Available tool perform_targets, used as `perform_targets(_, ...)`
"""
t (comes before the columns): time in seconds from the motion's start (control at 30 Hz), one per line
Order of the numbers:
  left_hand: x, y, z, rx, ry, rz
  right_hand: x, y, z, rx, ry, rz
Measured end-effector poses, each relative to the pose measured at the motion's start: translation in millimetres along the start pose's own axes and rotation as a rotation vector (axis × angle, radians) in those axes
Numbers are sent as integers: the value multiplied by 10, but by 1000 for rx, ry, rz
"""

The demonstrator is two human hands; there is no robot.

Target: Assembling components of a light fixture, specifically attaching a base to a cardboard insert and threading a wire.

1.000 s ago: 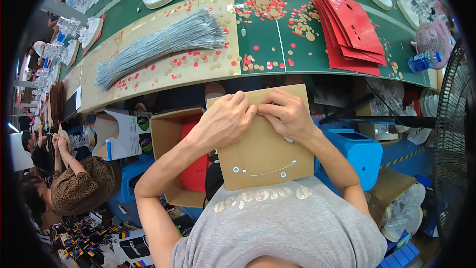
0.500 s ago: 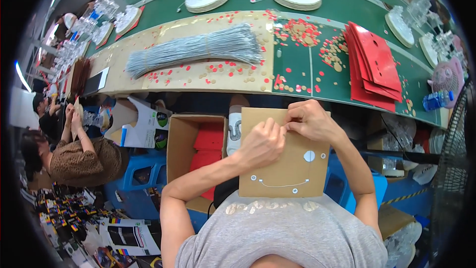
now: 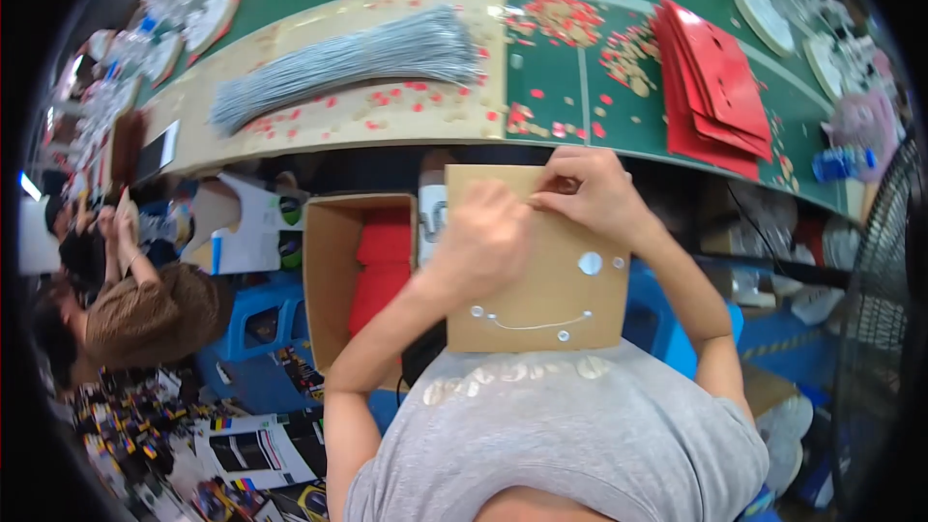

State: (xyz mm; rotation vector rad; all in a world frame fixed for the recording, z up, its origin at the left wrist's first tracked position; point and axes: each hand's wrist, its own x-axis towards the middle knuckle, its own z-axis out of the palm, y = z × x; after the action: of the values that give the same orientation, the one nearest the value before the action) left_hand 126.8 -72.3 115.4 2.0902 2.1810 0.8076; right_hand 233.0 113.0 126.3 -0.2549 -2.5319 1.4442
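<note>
A tan cardboard piece (image 3: 541, 290) stands in front of my chest, its lower edge against my grey shirt. Toward its bottom a thin pale wire (image 3: 536, 328) curves between two points, with several small round holes and one larger hole (image 3: 590, 263) around it. My left hand (image 3: 483, 242) is closed in a fist over the upper left of the cardboard, blurred by motion. At the top edge my right hand (image 3: 592, 193) pinches with thumb and forefinger. What either hand grips is too small or hidden to make out.
On the green table ahead lie a bundle of grey wires (image 3: 358, 63), red folded pieces (image 3: 710, 82) and scattered red and tan discs (image 3: 565, 17). An open carton (image 3: 324, 280) with red pieces stands left of me. A fan (image 3: 875, 329) is at right; another person (image 3: 145, 309) sits left.
My left hand has pulled slightly left and down from my right hand and is now blurred. The whole view has shifted, so the table sits higher in it.
</note>
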Motion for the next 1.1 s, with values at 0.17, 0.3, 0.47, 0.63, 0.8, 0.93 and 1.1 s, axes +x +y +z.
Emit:
perform_targets(0.17,74,-196,-8,-10,91,-59,-385,68,351,-274,372,-215)
perform_targets(0.3,55,-220,122,-73,77,-67,-417,24,452,-349,459,-199)
perform_targets(0.47,-6,-251,151,-107,101,-35,-445,92,447,-313,469,-177)
perform_targets(0.63,-15,-237,87,-115,76,-19,-352,86,224,-120,307,-42)
perform_targets(0.8,7,-267,53,-136,30,3,-64,37,-71,-100,78,116)
perform_targets(0.93,-12,-281,68,-145,13,42,141,120,-216,-177,-124,143)
perform_targets(1.1,-15,-265,30,-159,-12,53,397,254,-264,-181,-336,198)
